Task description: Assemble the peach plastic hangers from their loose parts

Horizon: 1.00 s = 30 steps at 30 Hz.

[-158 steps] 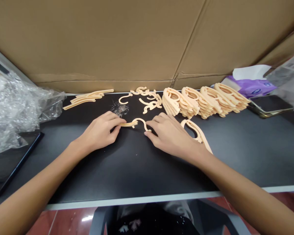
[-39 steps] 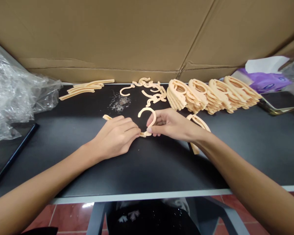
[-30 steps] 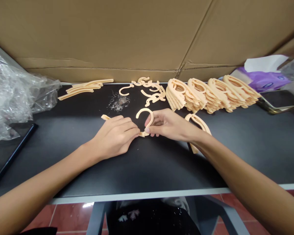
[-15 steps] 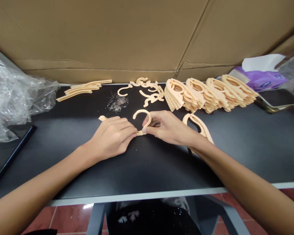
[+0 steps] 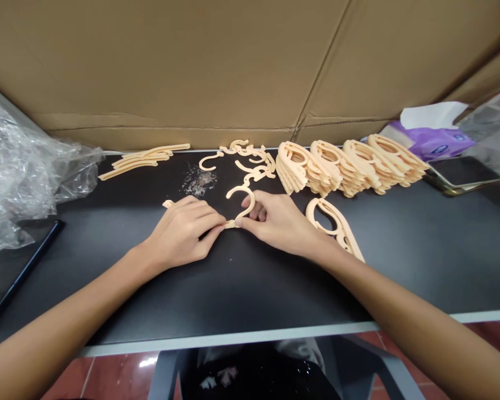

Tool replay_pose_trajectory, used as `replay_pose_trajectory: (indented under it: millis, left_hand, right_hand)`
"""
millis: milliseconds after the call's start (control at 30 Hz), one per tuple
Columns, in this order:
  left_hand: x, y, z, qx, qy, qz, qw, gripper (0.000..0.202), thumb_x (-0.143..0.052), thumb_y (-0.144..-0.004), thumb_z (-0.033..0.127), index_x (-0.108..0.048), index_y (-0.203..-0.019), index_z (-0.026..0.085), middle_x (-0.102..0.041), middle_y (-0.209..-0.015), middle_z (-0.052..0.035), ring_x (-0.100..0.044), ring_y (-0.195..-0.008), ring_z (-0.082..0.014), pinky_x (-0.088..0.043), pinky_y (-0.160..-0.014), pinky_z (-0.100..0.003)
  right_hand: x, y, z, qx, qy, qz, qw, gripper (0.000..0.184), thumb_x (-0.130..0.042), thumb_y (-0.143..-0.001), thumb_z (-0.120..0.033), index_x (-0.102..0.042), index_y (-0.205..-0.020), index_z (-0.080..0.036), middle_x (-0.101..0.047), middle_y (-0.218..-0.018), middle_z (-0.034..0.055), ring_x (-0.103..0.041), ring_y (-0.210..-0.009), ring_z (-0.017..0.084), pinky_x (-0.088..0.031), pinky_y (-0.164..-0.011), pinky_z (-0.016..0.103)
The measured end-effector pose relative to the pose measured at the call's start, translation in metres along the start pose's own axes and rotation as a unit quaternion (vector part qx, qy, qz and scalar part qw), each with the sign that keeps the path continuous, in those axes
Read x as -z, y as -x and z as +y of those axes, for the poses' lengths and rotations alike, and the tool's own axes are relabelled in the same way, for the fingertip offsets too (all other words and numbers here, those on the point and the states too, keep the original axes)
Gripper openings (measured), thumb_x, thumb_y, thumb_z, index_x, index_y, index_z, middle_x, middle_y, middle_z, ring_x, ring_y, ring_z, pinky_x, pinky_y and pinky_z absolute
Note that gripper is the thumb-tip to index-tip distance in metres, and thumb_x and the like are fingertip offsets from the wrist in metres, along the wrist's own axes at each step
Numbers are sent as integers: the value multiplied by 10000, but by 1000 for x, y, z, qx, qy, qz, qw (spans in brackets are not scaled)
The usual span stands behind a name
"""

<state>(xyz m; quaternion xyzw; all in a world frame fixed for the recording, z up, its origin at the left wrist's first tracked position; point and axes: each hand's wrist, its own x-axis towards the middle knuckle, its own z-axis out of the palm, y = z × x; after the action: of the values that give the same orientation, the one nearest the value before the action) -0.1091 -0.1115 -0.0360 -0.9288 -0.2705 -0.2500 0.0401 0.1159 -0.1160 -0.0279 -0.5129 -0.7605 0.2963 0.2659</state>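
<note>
Hands [image 5: 187, 229] pinch closed on strip [image 5: 230, 224] and hook [image 5: 252, 199].

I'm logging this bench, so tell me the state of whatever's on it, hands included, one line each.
Left hand: closed on a cream strip.
Cream strip: held, mostly hidden.
Right hand: pinching a cream hook.
Cream hook: held, opening facing left.
Loose strips: lying overlapped.
Loose hooks: scattered, some overlapping.
Hanger row: folded, stacked.
Nearest hanger: folded, apart from the row.
Tissue pack: open, tissue sticking out.
Phone: flat, screen dark.
Plastic wrap: crumpled.
</note>
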Motion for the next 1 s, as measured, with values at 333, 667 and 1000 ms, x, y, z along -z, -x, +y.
replay_pose_trajectory:
  millis: [333, 667, 1000]
  left_hand:
    - [-1, 3, -3, 11, 44, 2, 999, 165, -564, -974, 194, -714, -922, 147, -724, -825, -53, -644, -738, -164, -504, -702, -307]
    - [29, 24, -84, 278, -51, 144, 948, 183, -646, -931, 307, -742, -1016, 176, -776, -958, 3, -697, -871, -178, -564, -839, -369]
    - [18, 82, -164, 224, -282, 113, 926, 444, -624, -932, 495, -619, -1224, 162, -722, -929, -21, -546, -811, -198, -400, -775, -354]
  right_hand:
    - [0, 0, 4, -1, 104, 29, 994, 385, -685, -827, -394, -582, -1140, -196, -684, -1005, 75, -607, -894, 239, -433, -741, 349]
    - [-3, 5, 4, 10, 164, 9, 986, 502, -666, -857, -371, -594, -1322, -200, -658, -1173, 119, -604, -1091, 299, -478, -949, 466]
    - [-3, 9, -4, 37, 228, -25, 973, 470, -562, -937, -321, -580, -1371, -141, -640, -1215, 151, -575, -1150, 329, -481, -968, 482]
